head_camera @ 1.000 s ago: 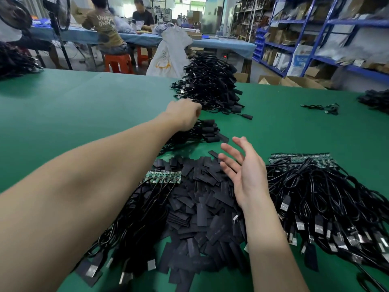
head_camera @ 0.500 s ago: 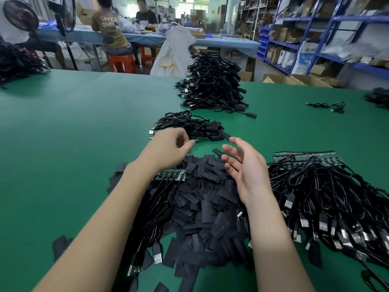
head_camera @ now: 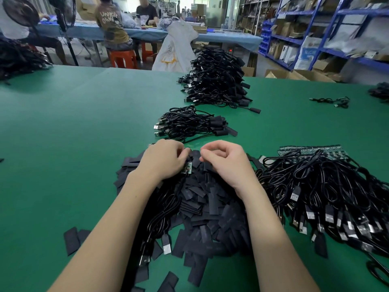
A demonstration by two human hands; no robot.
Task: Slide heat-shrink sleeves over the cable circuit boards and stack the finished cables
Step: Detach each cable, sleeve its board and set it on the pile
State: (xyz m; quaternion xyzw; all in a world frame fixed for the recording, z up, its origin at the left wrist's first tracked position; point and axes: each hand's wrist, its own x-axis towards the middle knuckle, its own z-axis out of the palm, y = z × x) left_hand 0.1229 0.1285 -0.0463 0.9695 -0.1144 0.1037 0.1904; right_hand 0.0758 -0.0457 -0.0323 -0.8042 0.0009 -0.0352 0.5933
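Note:
A heap of flat black heat-shrink sleeves (head_camera: 202, 209) lies on the green table in front of me. My left hand (head_camera: 164, 159) rests on the heap's far edge with fingers curled over a small green circuit board (head_camera: 187, 168) of a cable. My right hand (head_camera: 223, 159) is just beside it, thumb and fingers pinching a black sleeve (head_camera: 196, 158) at the board's end. Black cables with bare boards (head_camera: 328, 186) lie in a pile at the right. A small stack of sleeved cables (head_camera: 189, 124) sits just beyond my hands.
A large pile of finished cables (head_camera: 216, 81) stands farther back. A loose cable (head_camera: 330, 101) lies at the right. Stray sleeves (head_camera: 72, 239) dot the green table (head_camera: 73, 133). People sit at a blue table behind; blue shelves line the right.
My left hand came back from the small cable stack to the sleeve heap and took a board. My right hand, open a second ago, closed on a sleeve beside it.

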